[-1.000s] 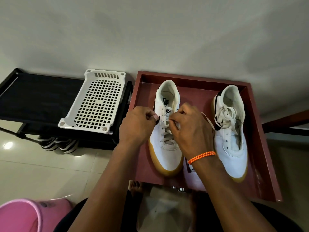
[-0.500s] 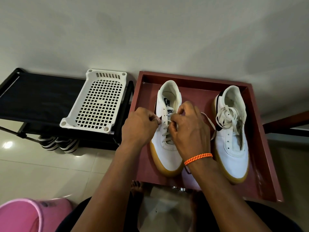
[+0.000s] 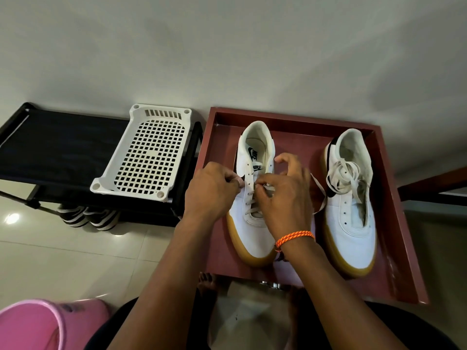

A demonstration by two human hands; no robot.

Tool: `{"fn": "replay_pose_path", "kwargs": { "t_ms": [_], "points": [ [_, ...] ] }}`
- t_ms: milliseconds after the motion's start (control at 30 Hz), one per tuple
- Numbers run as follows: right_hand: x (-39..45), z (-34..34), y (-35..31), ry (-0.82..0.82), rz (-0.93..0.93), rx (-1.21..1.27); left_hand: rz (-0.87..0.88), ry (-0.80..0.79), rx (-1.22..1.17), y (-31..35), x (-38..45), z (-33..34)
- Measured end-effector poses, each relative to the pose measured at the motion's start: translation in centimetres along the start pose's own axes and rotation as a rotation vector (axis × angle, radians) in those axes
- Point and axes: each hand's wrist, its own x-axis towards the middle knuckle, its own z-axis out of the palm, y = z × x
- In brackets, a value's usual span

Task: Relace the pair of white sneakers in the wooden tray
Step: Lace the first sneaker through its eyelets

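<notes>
Lacing of left sneaker (image 3: 255, 198) in progress: left hand (image 3: 211, 192) grip pinches its eyelet edge, right hand (image 3: 284, 195) grip pinches the lace (image 3: 319, 195); next, judged, threading the eyelet just beyond.

glossy floor tiles (image 3: 63, 253), perforated plastic tray (image 3: 144, 157)

There is one view only, from a camera on the person's head, looking forward and steeply down. It sits close above the wooden tray (image 3: 394, 208), which lies just right of centre; the wall rises behind the tray, and the person's own lap shows below it.
</notes>
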Motion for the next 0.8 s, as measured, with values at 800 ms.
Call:
{"fn": "replay_pose_path", "kwargs": {
  "t_ms": [800],
  "points": [
    [-0.2, 0.2, 0.0, -0.134, -0.039, 0.079, 0.113, 0.118, 0.128, 1.0, -0.9, 0.4]
  ]
}}
